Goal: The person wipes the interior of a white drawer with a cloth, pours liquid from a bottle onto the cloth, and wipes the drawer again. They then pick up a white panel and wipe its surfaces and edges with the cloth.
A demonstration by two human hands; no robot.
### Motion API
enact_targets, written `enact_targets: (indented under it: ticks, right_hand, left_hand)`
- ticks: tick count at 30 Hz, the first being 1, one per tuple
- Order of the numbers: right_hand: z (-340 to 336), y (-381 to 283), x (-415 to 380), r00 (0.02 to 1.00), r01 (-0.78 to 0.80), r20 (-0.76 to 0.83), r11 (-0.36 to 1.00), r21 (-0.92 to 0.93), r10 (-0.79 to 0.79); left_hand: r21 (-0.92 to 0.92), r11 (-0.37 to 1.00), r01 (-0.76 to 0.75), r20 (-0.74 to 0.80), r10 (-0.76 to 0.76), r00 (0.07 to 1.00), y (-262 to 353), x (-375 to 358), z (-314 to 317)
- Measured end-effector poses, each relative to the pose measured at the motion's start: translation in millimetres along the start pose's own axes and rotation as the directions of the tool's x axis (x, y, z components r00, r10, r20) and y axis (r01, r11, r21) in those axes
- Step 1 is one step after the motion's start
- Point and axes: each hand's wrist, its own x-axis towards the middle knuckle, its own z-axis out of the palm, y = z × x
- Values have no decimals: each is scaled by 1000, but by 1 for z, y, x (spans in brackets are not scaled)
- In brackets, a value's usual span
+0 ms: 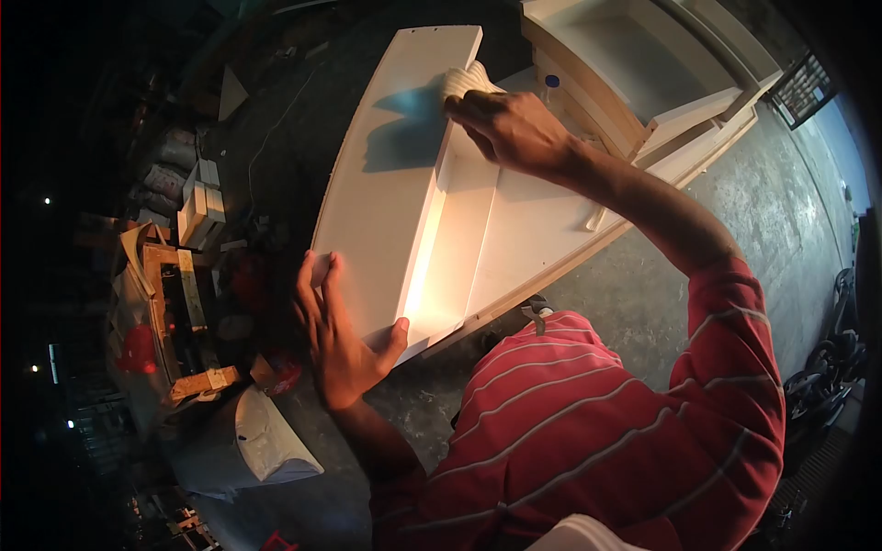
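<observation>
A long white panel [377, 216] with a raised side lies on a white work surface [542, 220] and runs away from me. My left hand [344, 344] grips its near end, fingers over the left edge and thumb at the right edge. My right hand [519, 133] is closed on a folded, cream-coloured cloth [469, 81] at the panel's right edge, toward the far end. Its shadow falls across the panel's face. The underside of the cloth is hidden.
A curved white and wooden cabinet piece [588, 83] stands at the back right, with a blue-capped bottle [551, 87] beside it. A pale stick-like object [595, 219] lies near the surface's edge. Wooden frames [170, 303] and a white curved piece [262, 436] are on the left.
</observation>
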Motion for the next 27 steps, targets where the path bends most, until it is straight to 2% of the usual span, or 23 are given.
enact_targets:
  ticks: [2,6,9,10,11,13,16,17,20,23,25,27]
  right_hand:
    - [-1,0,0,999,36,6,999,30,-36]
    - [-8,18,6,991,103,85,994,-32,-100]
    - [-10,6,4,981,188,51,982,-8,-187]
    - [-9,11,6,985,166,34,984,65,-169]
    - [-12,16,10,985,139,103,990,34,-142]
    - [-10,16,9,987,103,122,994,-17,-101]
    - [-8,2,4,989,145,-17,982,122,-144]
    - [-8,5,7,989,146,-16,981,125,-145]
    - [-9,15,8,994,92,51,995,48,-94]
    - [-10,-1,5,988,153,22,983,98,-155]
    - [-13,5,6,988,128,66,982,139,-138]
    - [-12,21,13,988,80,127,994,78,-90]
  left_hand:
    - [-6,1000,26,11,-26,1000,1,-1,0]
    - [-30,999,15,6,-15,1000,0,-1,1]
    - [-9,1000,27,16,-27,1000,1,0,-1]
    - [-13,999,30,17,-30,999,1,0,-1]
    - [-17,999,32,20,-31,999,2,-1,-1]
    - [-19,999,34,28,-33,999,2,-2,-2]
    - [-16,999,34,16,-34,999,1,0,-2]
    - [-16,999,29,14,-29,999,1,-1,-2]
    - [-34,999,25,7,-25,1000,0,-2,0]
    - [-12,1000,27,5,-27,1000,1,-2,0]
    - [-17,999,29,7,-29,1000,1,-2,-1]
    - [-25,999,28,3,-28,1000,1,-1,0]
